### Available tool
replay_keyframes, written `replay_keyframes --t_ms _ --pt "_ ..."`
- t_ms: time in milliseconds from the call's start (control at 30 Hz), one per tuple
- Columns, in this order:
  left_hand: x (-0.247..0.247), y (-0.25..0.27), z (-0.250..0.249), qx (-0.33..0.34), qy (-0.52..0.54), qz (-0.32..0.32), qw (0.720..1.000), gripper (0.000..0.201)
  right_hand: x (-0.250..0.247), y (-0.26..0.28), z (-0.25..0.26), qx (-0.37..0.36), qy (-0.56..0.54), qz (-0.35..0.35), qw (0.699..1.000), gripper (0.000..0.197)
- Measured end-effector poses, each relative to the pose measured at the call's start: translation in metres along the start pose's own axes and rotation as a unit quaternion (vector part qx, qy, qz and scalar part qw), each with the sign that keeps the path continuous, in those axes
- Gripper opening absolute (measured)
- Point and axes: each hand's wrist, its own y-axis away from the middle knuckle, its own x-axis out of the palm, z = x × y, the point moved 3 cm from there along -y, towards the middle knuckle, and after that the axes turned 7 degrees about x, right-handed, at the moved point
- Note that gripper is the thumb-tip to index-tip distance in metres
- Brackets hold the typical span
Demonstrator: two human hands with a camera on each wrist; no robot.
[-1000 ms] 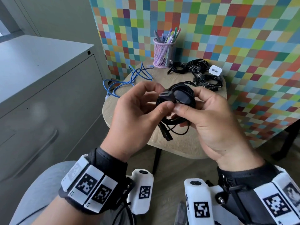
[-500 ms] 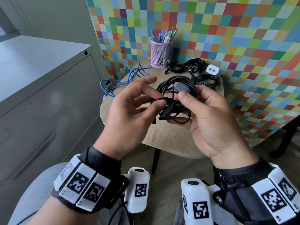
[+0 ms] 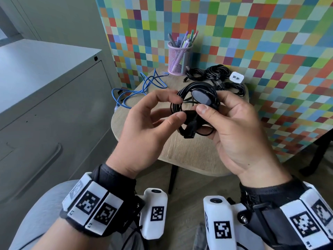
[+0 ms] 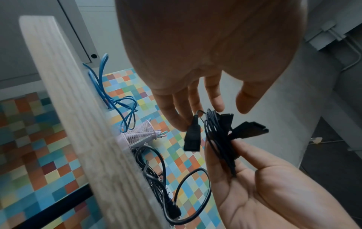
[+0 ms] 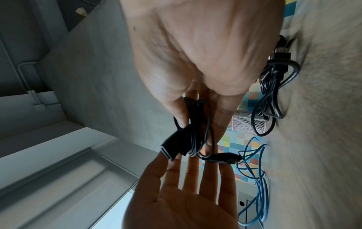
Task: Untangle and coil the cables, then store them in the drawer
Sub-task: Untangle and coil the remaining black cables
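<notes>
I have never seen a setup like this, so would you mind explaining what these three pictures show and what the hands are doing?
There is no machine here: a person wears one camera on the head and one on each wrist. The head view looks down at both hands; each wrist view looks along its own hand at the fingers.

The right hand grips a coiled black cable. The left hand has relaxed fingers, their tips at one of the cable's plugs.

On the small wooden table lie a loose blue cable, a pile of black cables, a white charger and a pink mesh pen cup. A grey cabinet stands to the left.
</notes>
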Motion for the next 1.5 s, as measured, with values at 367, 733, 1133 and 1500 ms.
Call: replay_keyframes --t_ms 367,733,1133,1500 --pt "0.001 -0.001 0.008 -0.094 0.002 -0.018 0.995 0.008 -0.004 -0.001 -0.006 -0.014 0.060 0.023 0.998 0.017" --pt "-0.004 -0.002 0.011 -0.105 -0.017 -0.024 0.994 0.005 -0.013 -0.003 -0.001 -0.017 0.122 0.007 0.992 0.017" --pt "-0.025 -0.006 0.020 -0.136 -0.023 -0.050 0.989 0.034 -0.003 -0.019 0.013 -0.018 0.135 -0.021 0.990 0.016" --pt "-0.029 0.002 0.025 -0.155 -0.190 0.055 0.968 0.011 0.007 -0.128 0.060 0.018 0.240 -0.054 0.969 0.015"
